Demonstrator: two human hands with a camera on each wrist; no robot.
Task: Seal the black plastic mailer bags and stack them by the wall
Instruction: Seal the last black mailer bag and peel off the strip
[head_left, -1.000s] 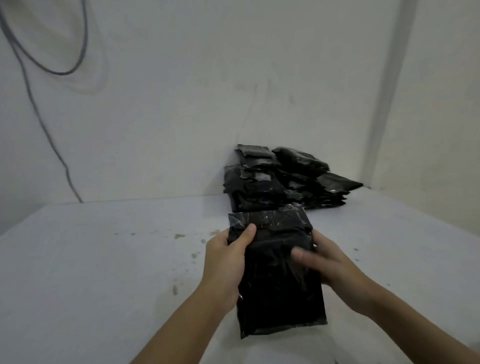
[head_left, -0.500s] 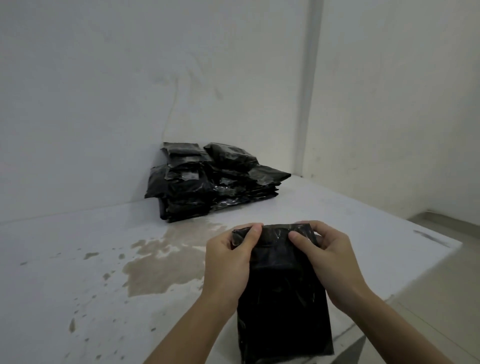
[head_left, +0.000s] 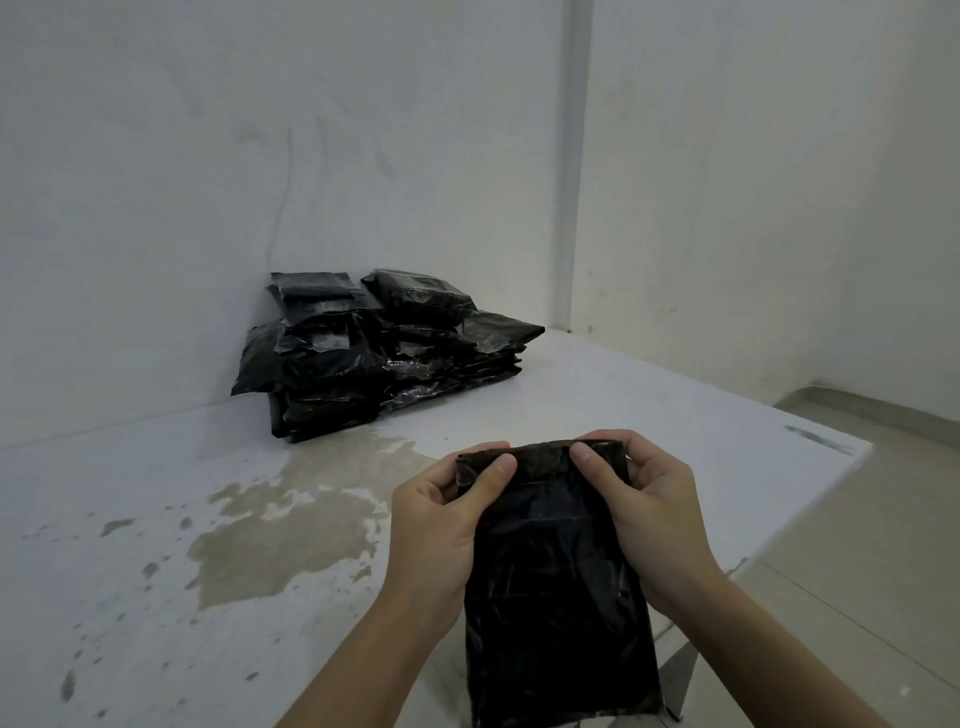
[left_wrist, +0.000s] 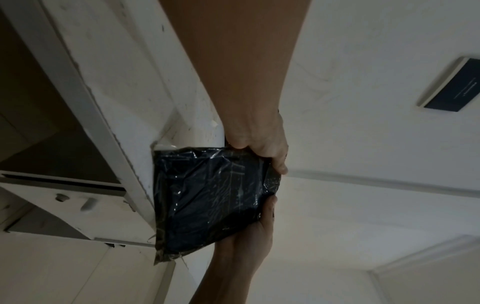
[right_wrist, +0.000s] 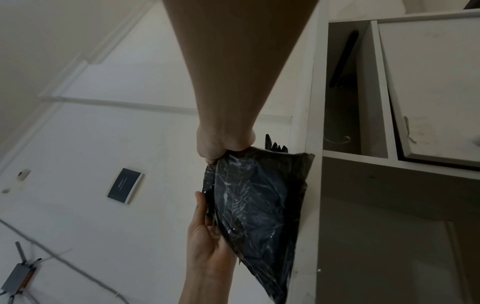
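I hold a black plastic mailer bag (head_left: 556, 582) upright-tilted over the near edge of the white table (head_left: 156, 597). My left hand (head_left: 467, 493) pinches its top left corner, thumb on the front. The top right corner is pinched by my right hand (head_left: 623, 478) in the same way. The bag's top flap is folded over toward me under both thumbs. From below, the left wrist view shows the bag (left_wrist: 207, 195) with my left hand (left_wrist: 262, 150) on it; the right wrist view shows the bag (right_wrist: 259, 201) and my right hand (right_wrist: 221, 148). A stack of sealed black bags (head_left: 374, 353) lies against the back wall.
A brownish wet-looking stain (head_left: 280, 540) spreads over the table between me and the stack. The table's right edge (head_left: 810, 499) drops to a tiled floor (head_left: 857, 597). White walls meet in a corner behind the stack.
My right hand went from the bag's middle up to its top edge. The raised flap is now folded down under both thumbs. The view swung right, so the stack sits further left.
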